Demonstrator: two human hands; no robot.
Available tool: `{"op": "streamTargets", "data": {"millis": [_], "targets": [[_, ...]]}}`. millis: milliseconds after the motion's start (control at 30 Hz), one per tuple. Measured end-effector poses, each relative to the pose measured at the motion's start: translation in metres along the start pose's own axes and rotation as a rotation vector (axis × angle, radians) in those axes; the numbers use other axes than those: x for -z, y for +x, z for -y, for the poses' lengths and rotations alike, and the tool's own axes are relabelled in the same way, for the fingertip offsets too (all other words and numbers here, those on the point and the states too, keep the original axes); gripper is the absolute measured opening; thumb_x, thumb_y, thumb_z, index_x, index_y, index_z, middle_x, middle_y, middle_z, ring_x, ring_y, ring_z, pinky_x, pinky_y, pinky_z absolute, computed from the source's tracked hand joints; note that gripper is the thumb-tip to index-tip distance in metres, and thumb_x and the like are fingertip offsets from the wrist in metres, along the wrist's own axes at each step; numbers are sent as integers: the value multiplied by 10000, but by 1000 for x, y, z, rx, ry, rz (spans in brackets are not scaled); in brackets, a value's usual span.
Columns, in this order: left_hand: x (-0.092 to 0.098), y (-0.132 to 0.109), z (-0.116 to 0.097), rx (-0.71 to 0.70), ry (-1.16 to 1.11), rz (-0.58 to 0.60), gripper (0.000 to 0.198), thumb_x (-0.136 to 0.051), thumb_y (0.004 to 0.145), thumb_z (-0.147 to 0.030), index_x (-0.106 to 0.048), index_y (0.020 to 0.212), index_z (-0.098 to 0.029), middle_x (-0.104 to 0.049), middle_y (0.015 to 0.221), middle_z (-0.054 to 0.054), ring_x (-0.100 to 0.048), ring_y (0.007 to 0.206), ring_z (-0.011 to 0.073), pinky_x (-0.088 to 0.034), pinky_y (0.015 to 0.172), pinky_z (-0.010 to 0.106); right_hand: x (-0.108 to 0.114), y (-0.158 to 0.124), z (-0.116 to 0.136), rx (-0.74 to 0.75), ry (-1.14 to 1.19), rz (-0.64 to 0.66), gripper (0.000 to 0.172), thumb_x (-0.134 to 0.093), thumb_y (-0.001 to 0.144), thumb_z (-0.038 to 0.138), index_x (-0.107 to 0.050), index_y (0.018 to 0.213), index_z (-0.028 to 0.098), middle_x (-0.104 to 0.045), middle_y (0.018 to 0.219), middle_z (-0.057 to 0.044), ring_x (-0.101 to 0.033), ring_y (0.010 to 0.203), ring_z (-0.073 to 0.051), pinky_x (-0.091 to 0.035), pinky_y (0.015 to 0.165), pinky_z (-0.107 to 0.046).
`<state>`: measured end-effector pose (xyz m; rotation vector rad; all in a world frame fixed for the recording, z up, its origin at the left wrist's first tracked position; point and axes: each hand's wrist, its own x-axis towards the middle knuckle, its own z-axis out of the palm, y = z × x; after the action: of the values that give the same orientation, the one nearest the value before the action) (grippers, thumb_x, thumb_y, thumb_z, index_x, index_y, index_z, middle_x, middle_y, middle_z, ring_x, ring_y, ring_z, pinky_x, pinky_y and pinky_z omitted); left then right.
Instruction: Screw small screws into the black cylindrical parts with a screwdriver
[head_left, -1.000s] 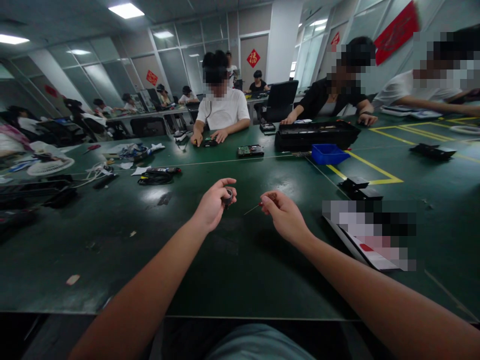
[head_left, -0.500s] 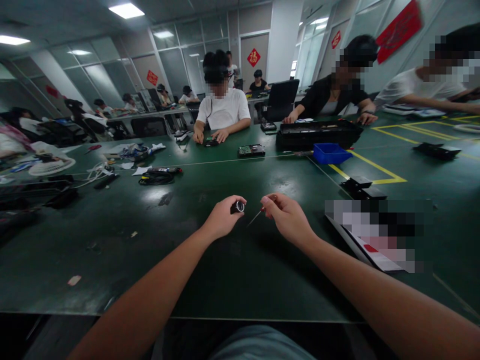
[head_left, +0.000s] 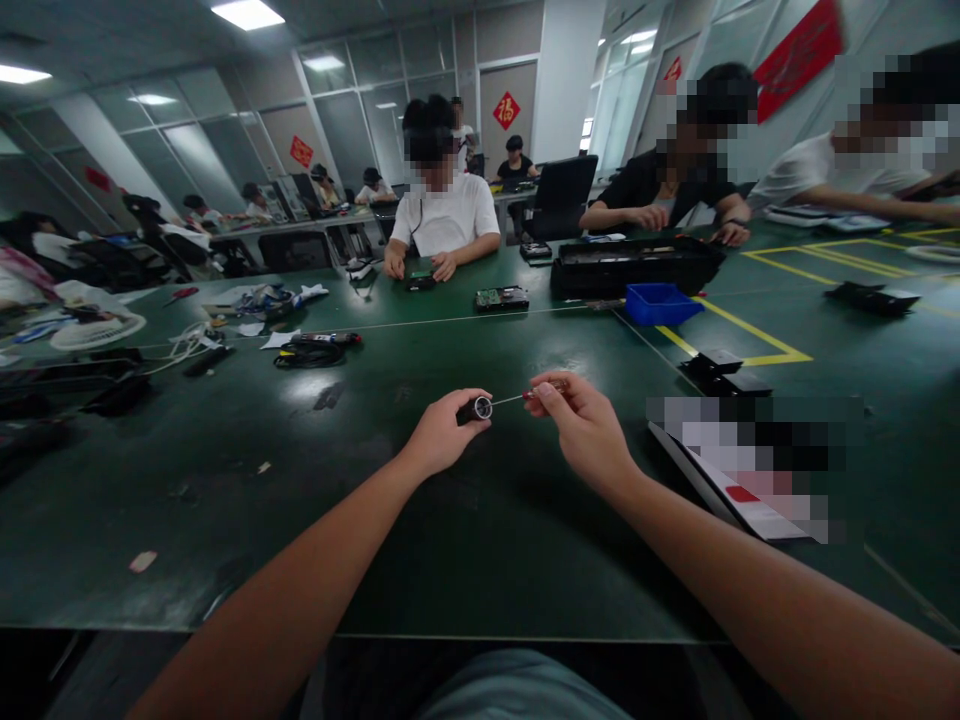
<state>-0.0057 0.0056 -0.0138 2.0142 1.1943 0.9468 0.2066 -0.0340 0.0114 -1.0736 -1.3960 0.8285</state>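
In the head view, my left hand (head_left: 444,432) is wrapped round a short black cylinder (head_left: 475,409) with a silver-rimmed open end that faces right and toward me. My right hand (head_left: 581,420) pinches the red-tinted handle of a thin screwdriver (head_left: 511,399). Its metal shaft points left, and the tip is at the rim of the cylinder's open end; whether it reaches inside I cannot tell. Both hands are raised over the green table (head_left: 480,560).
Right of my hands lies a white booklet (head_left: 697,460), partly blurred. Beyond are black brackets (head_left: 724,374), a blue bin (head_left: 661,304), a long black housing (head_left: 637,268) and a circuit-board unit (head_left: 501,299). Coiled black cable (head_left: 319,350) lies left. Co-workers sit across the table.
My right hand has swung the screwdriver from pointing down-left to nearly level, bringing its tip to the cylinder's end. The cylinder's open end has turned slightly more into view.
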Motion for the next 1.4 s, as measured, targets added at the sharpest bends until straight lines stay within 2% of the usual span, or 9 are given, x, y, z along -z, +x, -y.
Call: {"op": "streamTargets", "data": {"millis": [233,433,533,667,800,867,1000,1167,1400], "targets": [[0,-1,-1,-45,71,-7,385,-720,843,-167,-680,1216,-252,-684,1220,47,-614,1157,241,-429,1062,419,0,2,0,-15,-59,-35,276,-576,914,459,-655,971,201,-735,854,-64,-690,792,-212,-536,760,-376],[1,-2,-3,-64,121,19,376,-727,845,-169,-686,1210,-250,-701,1171,49,-628,1119,235,-450,1025,409,5,0,7,-36,-339,-51,461,-614,884,596,-587,626,215,-601,555,2,-538,525,-149,-384,546,-300],[1,-2,-4,-74,136,32,373,-733,844,-174,-691,1205,-257,-706,1167,44,-631,1110,233,-453,1006,404,6,0,6,-10,-384,-59,461,-642,871,586,-569,604,217,-572,533,15,-500,503,-136,-350,524,-293],[1,-2,-3,-75,146,31,371,-739,842,-169,-694,1199,-259,-711,1163,39,-632,1109,233,-451,997,397,5,0,6,5,-378,-40,380,-665,864,537,-620,675,211,-604,576,6,-527,535,-147,-369,539,-298],[2,-1,-2,-66,149,19,369,-731,846,-164,-692,1201,-257,-711,1165,42,-631,1112,235,-448,1003,402,4,0,6,19,-282,12,275,-663,868,471,-697,892,199,-678,695,-21,-610,622,-182,-441,584,-319],[2,-2,-1,-66,147,19,371,-726,850,-170,-690,1209,-259,-709,1170,42,-631,1114,235,-446,1009,405,3,-1,4,38,-245,41,238,-648,878,416,-695,974,203,-706,777,-34,-641,683,-195,-480,632,-337],[3,-2,2,-58,129,4,385,-721,853,-170,-685,1225,-263,-703,1187,41,-629,1125,230,-449,1017,402,2,-2,1,137,-216,101,116,-603,869,270,-673,953,230,-708,919,-42,-673,841,-210,-526,800,-390],[2,-1,4,-64,122,2,382,-735,839,-161,-694,1206,-259,-707,1177,35,-637,1117,222,-454,1021,390,3,-2,-1,186,-217,119,328,-597,829,192,-661,1143,263,-643,1182,-71,-658,1047,-237,-515,955,-451],[0,-1,4,-50,121,6,388,-743,830,-150,-700,1195,-275,-709,1177,30,-637,1118,219,-455,1020,395,2,-1,-3,77,-239,47,510,-590,935,507,-579,1393,284,-608,1349,-126,-628,1139,-284,-539,925,-479]]}}
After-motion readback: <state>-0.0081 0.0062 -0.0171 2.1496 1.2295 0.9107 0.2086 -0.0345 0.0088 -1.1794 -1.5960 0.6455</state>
